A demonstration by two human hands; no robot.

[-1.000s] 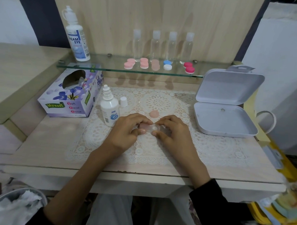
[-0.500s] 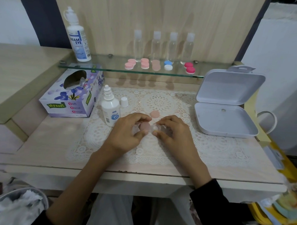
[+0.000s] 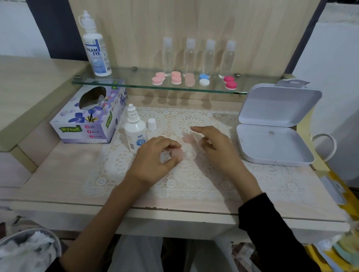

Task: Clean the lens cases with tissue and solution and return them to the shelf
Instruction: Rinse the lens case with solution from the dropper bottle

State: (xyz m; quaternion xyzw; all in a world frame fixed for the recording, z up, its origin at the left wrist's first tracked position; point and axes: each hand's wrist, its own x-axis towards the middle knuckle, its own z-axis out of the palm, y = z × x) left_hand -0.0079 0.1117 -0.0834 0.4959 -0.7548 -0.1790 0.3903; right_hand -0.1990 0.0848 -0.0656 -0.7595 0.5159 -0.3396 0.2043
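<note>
A clear lens case (image 3: 185, 154) with one pale pink cap screwed on lies on the lace mat (image 3: 193, 177). My left hand (image 3: 155, 159) pinches its pink-capped end between thumb and fingers. The other well is uncovered. A loose pink cap (image 3: 188, 138) lies on the mat just behind the case. My right hand (image 3: 216, 149) hovers above that cap, fingers spread and blurred, holding nothing. A small open solution bottle (image 3: 135, 132) stands left of my hands, its white cap (image 3: 152, 124) beside it. Several capped lens cases (image 3: 188, 80) sit on the glass shelf (image 3: 135, 83).
A purple tissue box (image 3: 87, 116) sits at the left. A large solution bottle (image 3: 95, 45) and several clear travel bottles (image 3: 198, 55) stand on the shelf. An open white box (image 3: 274, 143) lies at the right. A bin with used tissue (image 3: 22, 250) is at bottom left.
My right hand let go of the lens case and moved up and back toward the loose pink cap. My left hand still holds the case at its capped end.
</note>
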